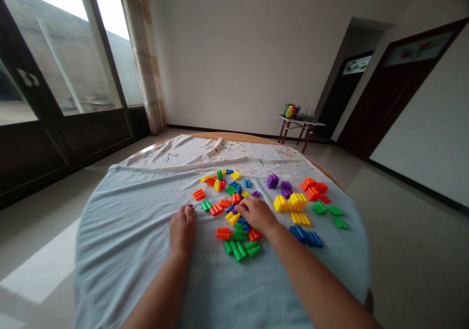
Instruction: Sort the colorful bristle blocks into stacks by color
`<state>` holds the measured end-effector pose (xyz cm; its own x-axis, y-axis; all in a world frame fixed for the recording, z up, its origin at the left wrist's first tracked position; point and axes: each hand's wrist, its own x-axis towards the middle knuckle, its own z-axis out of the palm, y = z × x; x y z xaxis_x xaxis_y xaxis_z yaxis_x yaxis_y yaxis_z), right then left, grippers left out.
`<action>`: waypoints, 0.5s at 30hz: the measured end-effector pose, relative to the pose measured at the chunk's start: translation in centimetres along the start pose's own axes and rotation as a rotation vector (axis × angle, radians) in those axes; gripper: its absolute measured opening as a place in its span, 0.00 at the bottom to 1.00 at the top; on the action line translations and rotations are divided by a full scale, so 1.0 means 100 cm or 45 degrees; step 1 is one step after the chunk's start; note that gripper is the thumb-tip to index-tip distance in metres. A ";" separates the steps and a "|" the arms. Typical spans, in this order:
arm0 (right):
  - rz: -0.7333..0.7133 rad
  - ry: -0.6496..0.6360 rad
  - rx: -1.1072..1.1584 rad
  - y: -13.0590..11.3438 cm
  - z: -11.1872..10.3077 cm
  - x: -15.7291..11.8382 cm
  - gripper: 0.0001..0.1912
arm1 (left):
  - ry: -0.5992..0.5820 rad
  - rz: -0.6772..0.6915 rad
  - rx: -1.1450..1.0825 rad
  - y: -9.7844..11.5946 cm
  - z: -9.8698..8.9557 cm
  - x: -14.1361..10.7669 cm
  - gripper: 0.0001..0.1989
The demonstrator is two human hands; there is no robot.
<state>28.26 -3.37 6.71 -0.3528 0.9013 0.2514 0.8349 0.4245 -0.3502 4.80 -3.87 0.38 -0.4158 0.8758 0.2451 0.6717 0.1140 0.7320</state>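
Observation:
My left hand (pixel 182 229) rests on the pale blue cloth, left of a loose pile of plastic building blocks. Its fingers lie loosely on the cloth, with nothing seen in them. Over the middle of the pile, my right hand (pixel 259 214) has its thumb and fingers closed at a purple block (pixel 235 210), mostly hidden by the fingers. Around the fingertips are yellow blocks (pixel 233 218), blue blocks (pixel 244 223) and an orange block (pixel 236 198). Closer to me lie green blocks (pixel 236 250) and an orange block pair (pixel 223 233).
Colour groups sit to the right: purple blocks (pixel 272 181), yellow blocks (pixel 297 202), orange blocks (pixel 314 188), green blocks (pixel 336 210) and blue blocks (pixel 306 236). The cloth-covered round table (pixel 120 221) has wrinkles. A small side table (pixel 302 120) with a colourful bag stands by the far wall.

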 end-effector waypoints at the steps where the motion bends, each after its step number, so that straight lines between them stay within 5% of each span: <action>1: 0.009 0.044 -0.006 0.000 -0.002 -0.002 0.20 | 0.001 -0.001 0.000 0.000 0.000 0.000 0.22; 10: 0.121 -0.038 -0.070 0.002 -0.003 -0.030 0.19 | -0.040 -0.039 0.024 0.000 -0.002 0.004 0.23; 15: -0.014 -0.030 0.000 0.002 0.010 -0.039 0.17 | -0.082 -0.082 0.051 0.003 -0.003 0.007 0.24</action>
<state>29.37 -6.73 4.76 -0.3721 0.8982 0.2342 0.8310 0.4348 -0.3471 4.52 -3.36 1.02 -0.4196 0.8942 0.1559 0.6695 0.1889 0.7184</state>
